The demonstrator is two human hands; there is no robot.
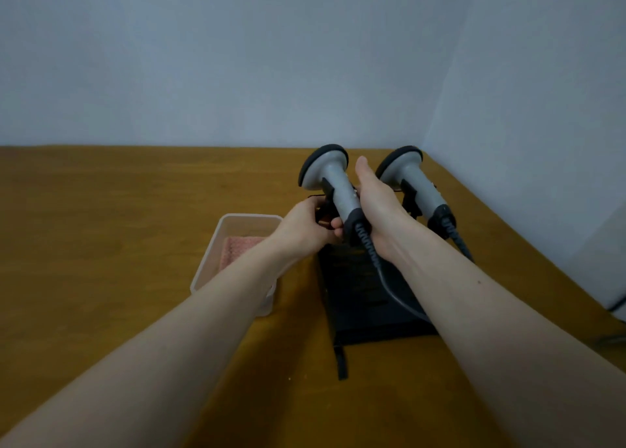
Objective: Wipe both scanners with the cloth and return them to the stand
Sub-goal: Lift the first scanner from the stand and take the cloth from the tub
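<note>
Two grey scanners with black heads sit side by side in a black stand [369, 298] near the table's back right corner. My right hand [376, 207] is wrapped around the handle of the left scanner [330, 176], thumb pointing up between the two. My left hand [305, 227] grips the stand's left holder just below that scanner. The right scanner [411, 176] rests untouched in its holder, its coiled cable trailing back. A pink cloth [237, 249] lies in a clear plastic tub [220, 241] left of the stand, partly hidden by my left forearm.
The wooden table [101, 227] stretches wide to the left. A grey wall runs behind the table and another along its right edge. A black strap [340, 363] hangs from the stand's front. A dark cable [616, 307] lies at the far right.
</note>
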